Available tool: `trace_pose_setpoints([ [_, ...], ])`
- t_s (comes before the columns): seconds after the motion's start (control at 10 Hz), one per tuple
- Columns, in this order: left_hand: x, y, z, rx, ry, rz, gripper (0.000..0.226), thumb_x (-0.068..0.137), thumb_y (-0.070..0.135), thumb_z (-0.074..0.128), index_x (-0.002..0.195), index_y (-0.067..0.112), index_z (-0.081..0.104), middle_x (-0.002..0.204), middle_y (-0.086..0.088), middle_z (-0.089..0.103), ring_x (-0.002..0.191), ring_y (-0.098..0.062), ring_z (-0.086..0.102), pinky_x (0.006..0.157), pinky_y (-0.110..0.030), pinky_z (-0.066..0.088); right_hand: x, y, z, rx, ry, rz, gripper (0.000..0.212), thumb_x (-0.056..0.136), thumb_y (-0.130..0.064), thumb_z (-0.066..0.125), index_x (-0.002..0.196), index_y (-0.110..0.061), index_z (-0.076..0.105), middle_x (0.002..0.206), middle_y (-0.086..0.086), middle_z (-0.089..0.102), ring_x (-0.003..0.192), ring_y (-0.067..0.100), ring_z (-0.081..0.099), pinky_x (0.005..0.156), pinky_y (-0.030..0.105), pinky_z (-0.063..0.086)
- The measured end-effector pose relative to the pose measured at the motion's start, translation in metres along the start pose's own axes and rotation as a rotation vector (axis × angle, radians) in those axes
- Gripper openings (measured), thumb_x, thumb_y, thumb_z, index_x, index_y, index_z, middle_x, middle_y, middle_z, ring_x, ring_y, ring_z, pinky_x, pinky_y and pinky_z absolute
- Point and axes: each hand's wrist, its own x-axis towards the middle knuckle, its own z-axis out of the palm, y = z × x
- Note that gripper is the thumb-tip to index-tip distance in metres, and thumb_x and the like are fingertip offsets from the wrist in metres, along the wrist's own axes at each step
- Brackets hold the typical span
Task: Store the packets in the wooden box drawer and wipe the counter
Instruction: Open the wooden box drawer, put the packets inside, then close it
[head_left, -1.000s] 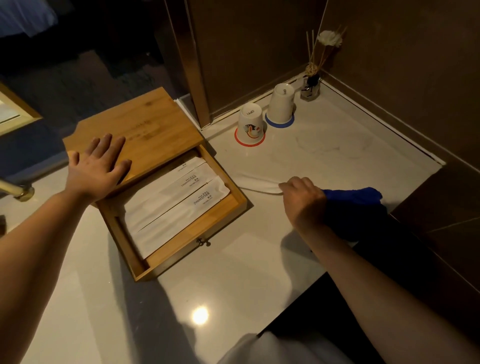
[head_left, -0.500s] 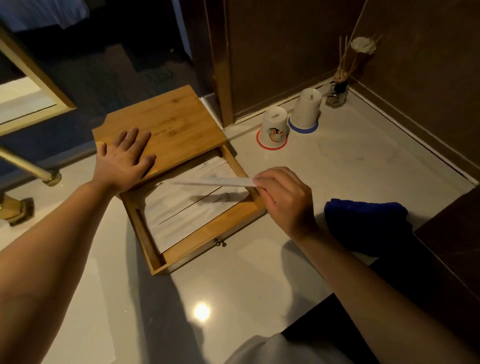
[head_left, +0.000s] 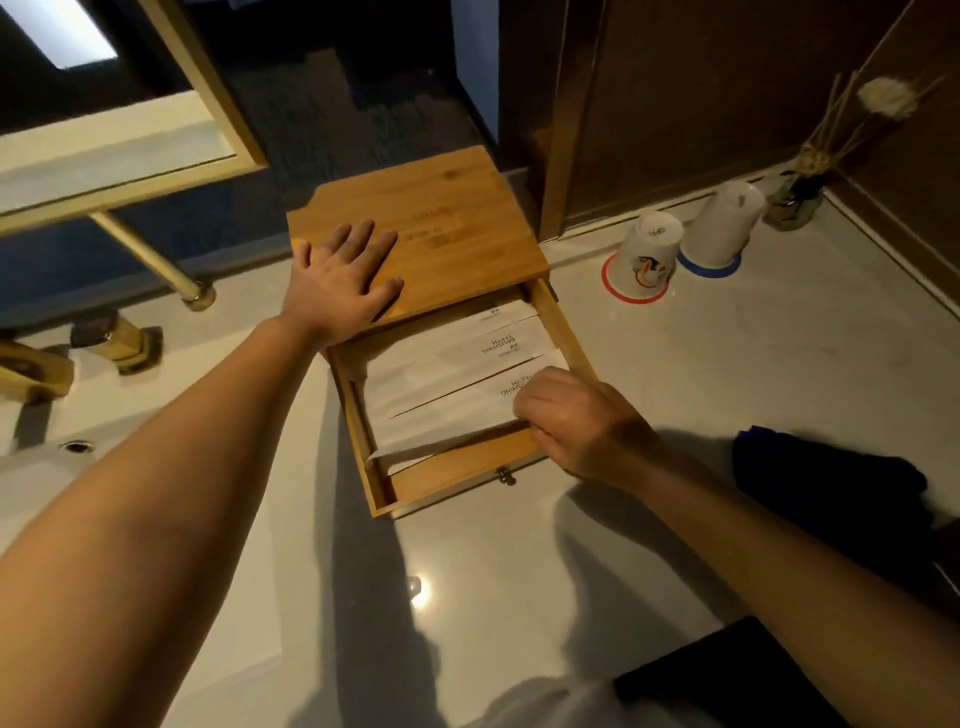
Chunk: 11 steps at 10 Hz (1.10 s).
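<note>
Left hand (head_left: 343, 280) lies flat, fingers spread, on the box (head_left: 441, 228) top. Right hand (head_left: 576, 421), at 4 o'clock from it, pinches a packet (head_left: 415, 449) into the open drawer (head_left: 452, 473).

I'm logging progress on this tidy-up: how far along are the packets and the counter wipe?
Done: several white packets already lie in the open drawer. In hand: the right hand is tucking a packet in at the drawer's front, while the left hand lies flat on the wooden box. Left: shutting the drawer and wiping; the blue cloth lies untouched on the counter.
</note>
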Motion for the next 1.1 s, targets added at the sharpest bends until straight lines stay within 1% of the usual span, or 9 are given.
trace_pose_setpoints([
  [0.2,0.001,-0.002,0.001,0.004,0.003,0.003,0.064,0.088,0.064,0.017,0.147,0.039,0.010,0.160,0.003,0.008,0.147,-0.023,0.006,0.114,-0.057,0.006,-0.010,-0.013,-0.003,0.068,-0.062,0.122,0.035,0.084,-0.030,0.046,0.081,-0.009,0.074,0.091,0.007,0.074,0.085,0.018,0.066,0.069,0.037,0.059],
  [0.3,0.000,-0.001,0.001,-0.013,0.012,0.007,0.063,0.088,0.063,0.017,0.147,0.039,0.010,0.160,0.003,0.008,0.147,-0.022,0.005,0.115,-0.057,0.006,0.009,-0.026,-0.005,0.119,-0.088,0.096,0.036,0.086,-0.034,0.044,0.097,-0.014,0.072,0.106,0.006,0.071,0.099,0.022,0.063,0.079,0.040,0.055],
  [0.4,0.000,0.000,0.000,-0.024,0.013,0.001,0.063,0.089,0.063,0.018,0.147,0.039,0.010,0.160,0.003,0.007,0.147,-0.022,0.004,0.115,-0.056,0.003,0.027,-0.046,0.001,0.187,-0.320,0.043,0.051,0.089,-0.047,0.030,0.123,-0.020,0.057,0.127,0.001,0.061,0.116,0.019,0.051,0.095,0.040,0.046],
  [0.6,-0.001,0.000,0.000,-0.027,0.020,0.001,0.062,0.089,0.062,0.019,0.147,0.039,0.011,0.160,0.003,0.009,0.147,-0.023,0.005,0.115,-0.057,0.003,0.014,-0.068,0.020,0.231,-0.319,0.027,0.065,0.094,-0.052,0.024,0.096,-0.006,0.070,0.089,0.010,0.074,0.080,0.024,0.066,0.068,0.039,0.057],
  [0.7,0.001,-0.001,0.001,-0.015,0.024,0.007,0.063,0.089,0.062,0.019,0.147,0.039,0.011,0.160,0.003,0.009,0.147,-0.023,0.006,0.115,-0.057,0.004,0.017,-0.072,0.019,0.227,-0.393,0.068,0.075,0.093,-0.054,0.012,0.102,-0.006,0.069,0.091,0.013,0.074,0.083,0.028,0.068,0.070,0.043,0.058],
  [0.8,0.001,-0.001,0.001,-0.021,0.026,0.004,0.063,0.089,0.062,0.019,0.147,0.039,0.011,0.160,0.003,0.009,0.147,-0.023,0.005,0.115,-0.057,0.004,0.024,-0.072,0.014,0.186,-0.424,0.052,0.062,0.098,-0.043,0.019,0.099,-0.005,0.068,0.085,0.015,0.073,0.079,0.033,0.067,0.066,0.045,0.057],
  [0.9,0.000,0.000,0.001,-0.030,0.034,0.004,0.064,0.088,0.063,0.019,0.147,0.039,0.012,0.160,0.003,0.009,0.147,-0.023,0.006,0.115,-0.056,0.003,0.033,-0.062,0.004,0.118,-0.456,0.084,0.038,0.094,-0.020,0.032,0.105,-0.005,0.065,0.100,0.016,0.071,0.092,0.035,0.066,0.077,0.048,0.056],
  [1.0,0.000,0.000,0.000,-0.033,0.023,-0.002,0.064,0.088,0.063,0.019,0.147,0.038,0.011,0.160,0.003,0.008,0.147,-0.023,0.005,0.115,-0.056,0.002,0.041,-0.030,-0.011,0.068,-0.328,0.278,0.041,0.097,-0.035,0.032,0.134,-0.023,0.045,0.145,0.002,0.044,0.136,0.020,0.035,0.113,0.042,0.029],
  [1.1,0.000,0.001,0.000,-0.032,0.028,0.000,0.064,0.088,0.063,0.019,0.147,0.039,0.012,0.160,0.003,0.009,0.147,-0.023,0.005,0.115,-0.056,0.002,0.033,-0.014,-0.015,-0.075,-0.486,0.404,0.050,0.095,-0.050,0.022,0.141,-0.032,0.031,0.154,-0.005,0.025,0.142,0.017,0.020,0.114,0.040,0.020],
])
